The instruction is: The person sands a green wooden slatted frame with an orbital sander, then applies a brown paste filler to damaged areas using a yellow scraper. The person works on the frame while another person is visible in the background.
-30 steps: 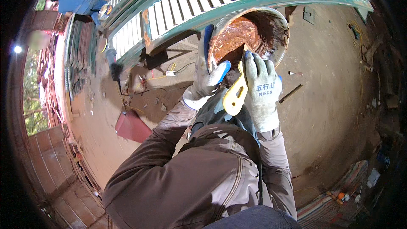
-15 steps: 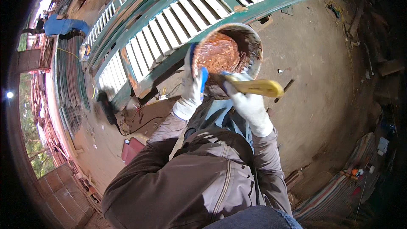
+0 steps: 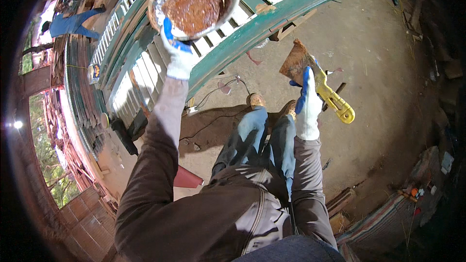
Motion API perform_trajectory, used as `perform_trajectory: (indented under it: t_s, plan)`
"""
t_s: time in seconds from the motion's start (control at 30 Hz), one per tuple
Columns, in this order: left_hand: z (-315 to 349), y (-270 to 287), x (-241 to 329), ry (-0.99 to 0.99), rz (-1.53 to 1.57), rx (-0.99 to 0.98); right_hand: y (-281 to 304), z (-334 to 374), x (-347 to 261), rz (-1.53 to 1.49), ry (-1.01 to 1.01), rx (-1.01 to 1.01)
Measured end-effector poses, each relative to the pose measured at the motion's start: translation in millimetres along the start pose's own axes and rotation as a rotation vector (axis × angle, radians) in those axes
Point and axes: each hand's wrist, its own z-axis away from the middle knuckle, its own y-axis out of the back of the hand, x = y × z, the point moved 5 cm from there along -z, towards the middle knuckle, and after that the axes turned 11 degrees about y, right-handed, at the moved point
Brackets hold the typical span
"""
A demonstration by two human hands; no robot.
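My left hand [image 3: 177,60], in a white glove with blue-coated fingers, grips the near rim of a round bowl [image 3: 231,1]. Reddish-brown paste [image 3: 191,7] fills much of it. The bowl is over the green louvred shutter [image 3: 228,51]; whether it rests there I cannot tell. Off to the right, my right hand [image 3: 307,109], gloved the same way, is closed round a putty knife [image 3: 334,102]. Its yellow handle points back to the right, and its wide blade, coated with brown paste, points forward and left above the floor.
A black corded power tool [image 3: 124,136] lies left of the shutter, near stacked green boards [image 3: 80,87]. A can [image 3: 93,73] stands there too. Cables [image 3: 208,94] and a red piece [image 3: 187,178] lie on the floor. Another person in blue [image 3: 73,25] is at the far left.
The bowl has moved forward and left in my left hand, over the shutter. My right hand has drawn the putty knife out of the bowl, rightward, and turned its blade forward.
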Motion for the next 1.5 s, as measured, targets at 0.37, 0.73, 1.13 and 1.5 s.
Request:
perform_trajectory:
  t_s: [0.37,0.73,1.13,1.5]
  plan:
    - [-55.9,9.0,-16.1,-0.209,-0.043,0.076,-41.7,-54.9,69.6,0.866,1.374,-0.363]
    - [-49.0,10.6,-10.5,-0.408,-0.255,-0.009,-34.3,-7.7,103.2,0.934,1.114,-0.628]
    - [-56.0,13.9,-13.4,-0.36,-0.157,0.061,-72.3,-12.4,35.5,1.219,1.09,-0.477]
    - [-47.3,0.6,-12.6,-0.193,-0.053,0.102,-64.4,-3.6,4.9,1.128,1.014,-0.479]
